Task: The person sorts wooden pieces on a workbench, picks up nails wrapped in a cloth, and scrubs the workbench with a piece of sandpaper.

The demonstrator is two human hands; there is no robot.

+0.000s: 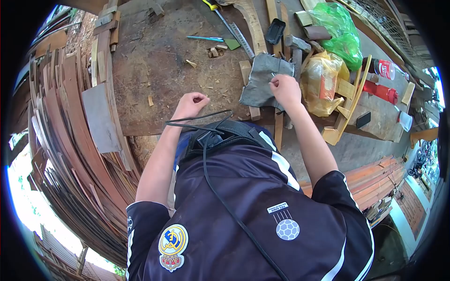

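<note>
My left hand is curled closed above the near edge of the wooden workbench. Its fingertips are hidden, so whatever may be in them does not show. Over a grey cloth with frayed edges, my right hand is closed in a pinch. A thin, light sliver shows by its fingertips, too small to name. The cloth lies across wood pieces at the bench's right part. A black cable loops near my left wrist and runs down the dark shirt.
A yellow-handled saw, blue pens and a metal ruler lie at the back. On the right are a green bag, a yellow bag, bottles and a phone. Planks are stacked left.
</note>
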